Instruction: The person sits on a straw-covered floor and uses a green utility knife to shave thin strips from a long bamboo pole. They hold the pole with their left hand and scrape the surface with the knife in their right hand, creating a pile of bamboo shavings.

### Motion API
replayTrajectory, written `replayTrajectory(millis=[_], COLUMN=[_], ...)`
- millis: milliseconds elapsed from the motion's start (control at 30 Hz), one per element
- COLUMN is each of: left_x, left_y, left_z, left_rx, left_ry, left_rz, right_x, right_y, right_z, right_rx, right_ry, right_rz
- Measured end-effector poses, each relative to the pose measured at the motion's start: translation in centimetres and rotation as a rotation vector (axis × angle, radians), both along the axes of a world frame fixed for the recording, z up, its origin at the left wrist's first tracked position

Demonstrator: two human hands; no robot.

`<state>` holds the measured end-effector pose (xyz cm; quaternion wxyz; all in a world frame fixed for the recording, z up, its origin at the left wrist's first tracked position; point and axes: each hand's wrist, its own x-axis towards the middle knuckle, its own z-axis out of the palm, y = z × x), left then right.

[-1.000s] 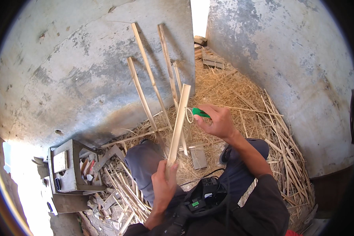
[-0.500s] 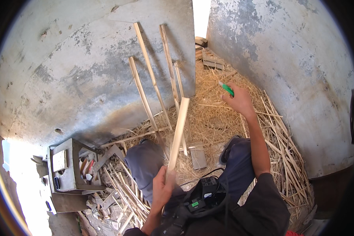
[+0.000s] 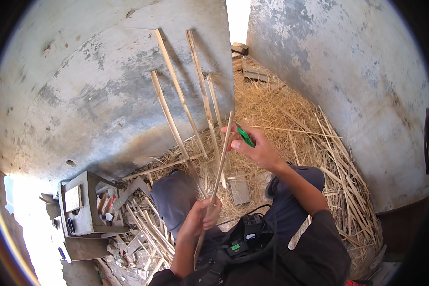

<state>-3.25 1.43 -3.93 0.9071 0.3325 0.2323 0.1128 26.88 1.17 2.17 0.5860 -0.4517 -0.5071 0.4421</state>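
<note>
Lower centre: left hand (image 3: 201,220), grip wrapped round the low end of a bamboo strip (image 3: 220,164) running up to frame centre. Just right of its top, right hand (image 3: 258,148), grip closed on a green-handled tool (image 3: 245,137) w/ fingertips at the strip. Lower left: grey box (image 3: 78,209) on floor. Beyond, more strips (image 3: 176,90) lean on grey wall (image 3: 81,86); straw (image 3: 281,109) upper centre.

Ground (image 3: 291,102) — straw (image 3: 271,119), wooden offcuts (image 3: 143,229)
</note>
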Motion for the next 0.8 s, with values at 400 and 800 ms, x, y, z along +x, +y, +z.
replayTrajectory(millis=[400,800], left_x=[2.8,3.1], left_y=[-1.1,-1.4], left_z=[2.1,2.7], left_rx=[0.452,0.528], left_ry=[0.174,0.292], left_rz=[0.187,0.228], right_x=[-0.3,1.2], right_y=[-0.4,-0.1], right_z=[0.3,0.3], right_rx=[-0.013,0.042], right_ry=[-0.102,-0.058], right_rz=[-0.106,-0.245])
